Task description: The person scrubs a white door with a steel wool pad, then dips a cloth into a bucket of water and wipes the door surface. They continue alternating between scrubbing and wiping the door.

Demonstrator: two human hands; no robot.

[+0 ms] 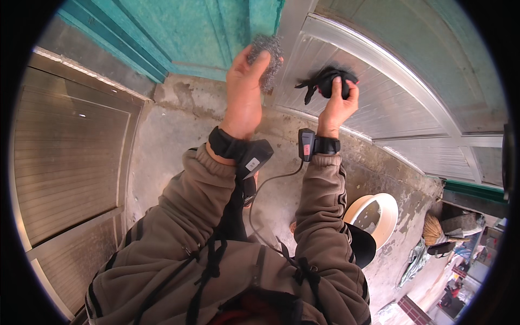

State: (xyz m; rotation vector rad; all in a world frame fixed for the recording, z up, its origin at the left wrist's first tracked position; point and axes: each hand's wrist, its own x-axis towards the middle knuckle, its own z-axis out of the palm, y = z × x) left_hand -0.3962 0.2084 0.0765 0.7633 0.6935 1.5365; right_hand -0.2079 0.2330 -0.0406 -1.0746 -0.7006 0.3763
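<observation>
A grey metal scouring pad (pixel 266 61) is gripped by my left hand (pixel 248 87), its thumb lying across the pad. The pad is held in front of the edge of a teal door (pixel 207 36); whether it touches cannot be told. To the right, my right hand (pixel 340 99) holds a bunched black cloth (pixel 335 83) with a loose strip hanging to the left. This cloth is slightly blurred and is at the ribbed metal panel (pixel 378 97) of a door. Each wrist wears a black strapped device, and a cable runs from the right one.
A cream plastic basin (pixel 390 219) with liquid in it stands on the concrete floor (pixel 162 142) at the right. Beyond it lie a straw broom (pixel 432 229) and a greenish cloth (pixel 413 262). Another framed metal door (pixel 69 150) is on the left.
</observation>
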